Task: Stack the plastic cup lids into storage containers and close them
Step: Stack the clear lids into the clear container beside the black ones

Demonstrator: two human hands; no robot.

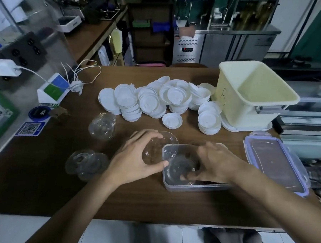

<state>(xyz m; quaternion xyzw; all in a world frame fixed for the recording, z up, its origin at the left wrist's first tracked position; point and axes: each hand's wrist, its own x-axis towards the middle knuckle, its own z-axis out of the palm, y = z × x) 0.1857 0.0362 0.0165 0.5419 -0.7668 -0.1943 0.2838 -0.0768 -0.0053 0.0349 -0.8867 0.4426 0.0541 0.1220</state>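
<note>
The job had barely begun. A heap of white lids (157,100) lay unsorted at the far side of the table (151,204), beside a yellow tub (250,100) that looked empty. Loose clear lids (101,125) sat at the left. The clear box (171,186) stood near the front, its cover (276,162) off, to the right. The left hand (135,157) gripped a clear stack (154,150) at the box's left rim. The right hand (213,161) reached down into the box, fingers blurred; whether it held anything could not be told.

The lid heap (149,102) lies behind the container (195,187), the cover (276,161) right of it, the tub (250,100) beyond.
</note>
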